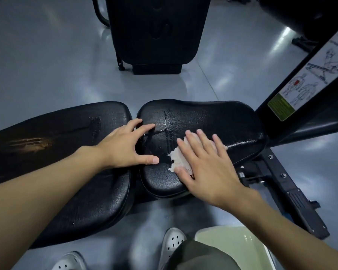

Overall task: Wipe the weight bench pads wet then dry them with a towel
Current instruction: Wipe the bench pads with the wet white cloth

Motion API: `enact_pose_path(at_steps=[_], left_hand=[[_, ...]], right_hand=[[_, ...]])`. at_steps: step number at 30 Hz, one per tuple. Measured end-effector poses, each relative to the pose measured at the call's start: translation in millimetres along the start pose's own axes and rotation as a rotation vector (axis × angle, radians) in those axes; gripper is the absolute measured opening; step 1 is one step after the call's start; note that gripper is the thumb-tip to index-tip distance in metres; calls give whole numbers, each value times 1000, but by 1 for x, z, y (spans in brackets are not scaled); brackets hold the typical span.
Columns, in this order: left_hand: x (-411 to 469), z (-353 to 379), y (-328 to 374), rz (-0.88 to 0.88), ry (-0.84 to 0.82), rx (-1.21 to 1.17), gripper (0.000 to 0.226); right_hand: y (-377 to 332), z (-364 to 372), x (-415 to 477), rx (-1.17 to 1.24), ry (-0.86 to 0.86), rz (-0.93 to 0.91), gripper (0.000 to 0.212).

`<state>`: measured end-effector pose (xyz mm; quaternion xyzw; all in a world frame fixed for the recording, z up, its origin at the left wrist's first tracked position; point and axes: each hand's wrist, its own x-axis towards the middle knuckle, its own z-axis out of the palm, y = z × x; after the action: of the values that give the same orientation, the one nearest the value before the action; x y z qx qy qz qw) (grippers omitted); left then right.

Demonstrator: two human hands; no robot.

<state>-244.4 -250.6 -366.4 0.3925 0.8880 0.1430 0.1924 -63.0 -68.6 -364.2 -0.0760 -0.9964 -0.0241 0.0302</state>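
A black weight bench lies across the view, with a long back pad (pixel 66 152) on the left and a shorter seat pad (pixel 213 121) on the right. The seat pad glistens with wet streaks near its middle. My right hand (pixel 203 162) lies flat, fingers spread, pressing a crumpled white cloth (pixel 179 157) onto the seat pad. My left hand (pixel 125 145) rests open across the gap between the two pads, fingertips on the seat pad's left edge. The back pad has a worn, torn patch (pixel 29 143) showing tan material.
The bench's black metal frame (pixel 293 193) runs out to the right. A pale green basin (pixel 234 244) stands on the grey floor by my right leg. Another black padded machine (pixel 156 32) stands beyond the bench. An upright with an exercise chart sticker (pixel 308 75) rises at the right.
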Motion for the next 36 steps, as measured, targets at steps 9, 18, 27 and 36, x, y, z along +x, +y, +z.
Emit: enact_pose_path(at_steps=[9, 18, 27, 36], left_hand=[[-2, -2, -20, 116, -70, -15, 142], [2, 6, -25, 95, -60, -80, 143], [2, 6, -23, 87, -64, -103, 144], [-4, 2, -17, 46, -86, -54, 144]], right_hand=[[-2, 0, 62, -18, -83, 62, 69], [4, 4, 184, -9, -249, 100, 69], [-9, 0, 130, -16, -184, 32, 68], [-28, 11, 8, -21, 14, -84, 66]])
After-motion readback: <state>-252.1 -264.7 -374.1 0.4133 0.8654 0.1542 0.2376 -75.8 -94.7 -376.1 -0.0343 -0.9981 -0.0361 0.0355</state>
